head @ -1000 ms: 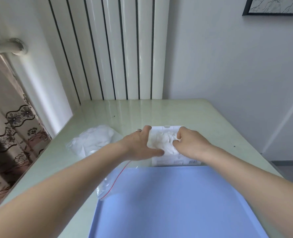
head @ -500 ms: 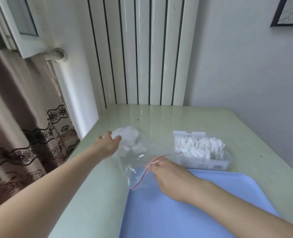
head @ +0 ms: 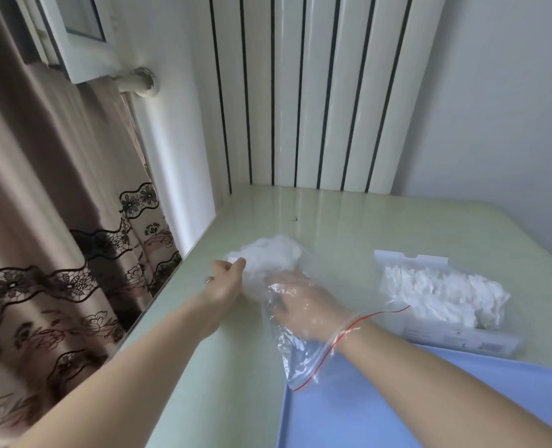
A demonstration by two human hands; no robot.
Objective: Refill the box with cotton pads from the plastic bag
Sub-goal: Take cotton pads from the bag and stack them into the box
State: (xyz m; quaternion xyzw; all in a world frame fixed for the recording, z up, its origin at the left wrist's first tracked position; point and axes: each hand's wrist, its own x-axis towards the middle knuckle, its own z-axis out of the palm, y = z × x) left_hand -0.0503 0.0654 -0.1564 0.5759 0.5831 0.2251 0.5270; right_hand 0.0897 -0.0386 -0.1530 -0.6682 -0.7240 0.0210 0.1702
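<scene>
Two hands work on the clear zip bag (head: pixel 295 347) now, where a second ago both were pressing into the white box (head: pixel 442 305); the view has swung left with them, so the curtain and window frame fill the left side. The right hand (head: pixel 303 302) has gone in through the red-lined mouth of the bag and sits inside up to the wrist, seen through the film; its fingers reach toward the heap of cotton pads (head: pixel 269 257) at the far, closed end, but whether they have closed on any pads I cannot tell, the plastic blurring them. The left hand (head: pixel 224 281), half a second ago hovering just short of the bag, now pinches its far end between thumb and curled fingers, holding it down on the pale green table (head: pixel 349 221). The box lies well apart to the right, its flap lifted at the back, already heaped with white pads and touching the far edge of the blue tray (head: pixel 462 399). In my judgement this is the start of another scoop: the box looks nearly full, the bag holds only a small clump, so few trips remain; the thin film may drag out with the hand unless the left hand's pinch is firm.
</scene>
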